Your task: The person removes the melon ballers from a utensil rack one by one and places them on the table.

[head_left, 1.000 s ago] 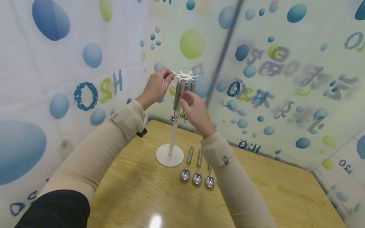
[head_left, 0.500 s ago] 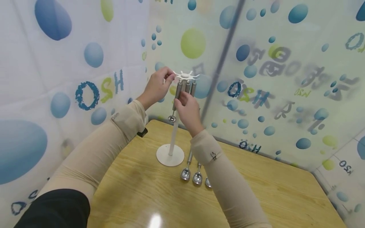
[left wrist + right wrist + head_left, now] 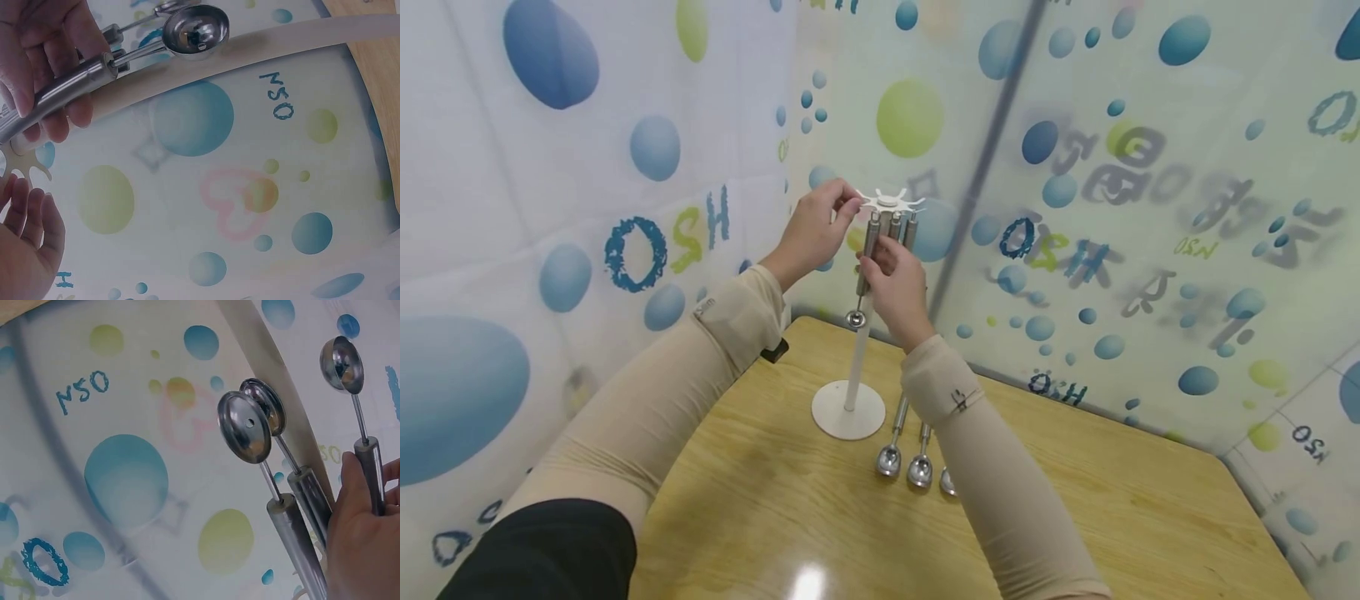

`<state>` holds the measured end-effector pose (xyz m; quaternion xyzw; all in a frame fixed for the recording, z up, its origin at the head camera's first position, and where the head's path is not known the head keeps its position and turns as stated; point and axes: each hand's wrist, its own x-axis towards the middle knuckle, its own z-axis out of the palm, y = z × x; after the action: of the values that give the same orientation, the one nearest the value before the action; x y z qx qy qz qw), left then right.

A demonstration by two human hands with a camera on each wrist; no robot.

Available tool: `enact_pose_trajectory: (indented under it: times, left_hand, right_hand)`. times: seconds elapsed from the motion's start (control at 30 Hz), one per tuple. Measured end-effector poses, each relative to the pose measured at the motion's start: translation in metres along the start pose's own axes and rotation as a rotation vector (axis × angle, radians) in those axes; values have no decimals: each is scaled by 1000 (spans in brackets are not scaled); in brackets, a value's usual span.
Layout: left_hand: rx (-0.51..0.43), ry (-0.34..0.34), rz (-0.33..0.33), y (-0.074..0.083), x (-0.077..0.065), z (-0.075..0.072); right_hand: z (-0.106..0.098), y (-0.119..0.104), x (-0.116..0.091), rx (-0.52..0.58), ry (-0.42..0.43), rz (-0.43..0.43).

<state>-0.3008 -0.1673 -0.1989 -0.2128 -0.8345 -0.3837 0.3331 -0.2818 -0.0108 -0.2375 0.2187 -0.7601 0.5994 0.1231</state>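
Left hand (image 3: 815,227): pinching a prong on the white rack top (image 3: 889,201), over on the left edge
Right hand (image 3: 897,287): curled snugly round the grip of a metal scoop (image 3: 99,74)
Held scoop: bowl-down just below the rack top, can't tell if hooked on
Other hanging scoops (image 3: 289,519): two, close together, bowl-down too
Stand: white pole (image 3: 856,367) on a round base (image 3: 831,410), on the wood table (image 3: 752,483)
Table scoops (image 3: 920,472): three, near the base, partly behind the right sleeve (image 3: 1000,483)
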Motion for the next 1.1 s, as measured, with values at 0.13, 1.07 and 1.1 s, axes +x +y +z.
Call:
enact_pose_trajectory:
  times: [0.13,1.07,1.1]
  left_hand:
    - [4,1,2,2,-1,-1]
    - [13,6,-2,1,-1,-1]
    - [14,7,-3,1,-1,-1]
  right_hand:
    - [-2,-1,-3,-5,-42,-45]
    - [-4,-8,-12,-1,-97,-78]
    - [-4,-8,-12,-1,-100,-85]
